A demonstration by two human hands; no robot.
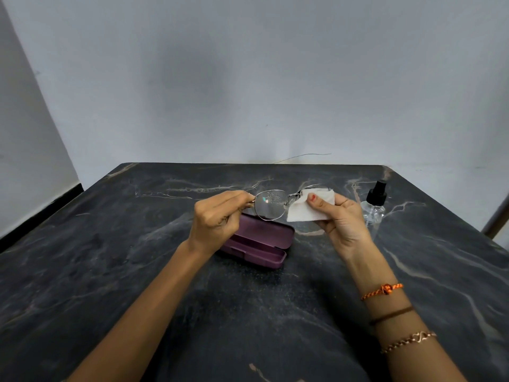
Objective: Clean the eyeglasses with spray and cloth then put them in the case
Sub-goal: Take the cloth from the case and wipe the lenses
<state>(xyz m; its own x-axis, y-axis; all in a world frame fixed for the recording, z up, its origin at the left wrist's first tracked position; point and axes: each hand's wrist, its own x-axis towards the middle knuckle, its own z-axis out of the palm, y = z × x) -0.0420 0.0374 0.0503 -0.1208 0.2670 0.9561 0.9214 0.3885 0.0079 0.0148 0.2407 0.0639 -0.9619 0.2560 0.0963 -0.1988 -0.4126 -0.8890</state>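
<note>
Head view. The eyeglasses [278, 204] are held in the air above the dark marbled desk [110, 257], just over the far edge of the purple case [256, 244], which serves as the reference point here.

The left hand [217, 216] is above the case's left end, with its fingers [234, 198] pressed together and pinching the frame at the left hinge. The left lens faces the camera and carries fine droplets and a small glare spot.

The right hand [338, 219] is up and to the right of the case. It pinches a white cloth [308, 206] folded over the right lens, thumb on the near side and the other fingers behind the cloth. The right lens is mostly covered; only the upper rim shows.

The case lies open on the desk below both hands, lid hinged back, interior unoccupied.

A clear spray bottle [374, 202] with a black nozzle stands upright on the desk well to the right of the case, behind the right hand and apart from it.

The right forearm carries an orange thread band [382, 290], a brown band [391, 315] and a chain bracelet [407, 341].
</note>
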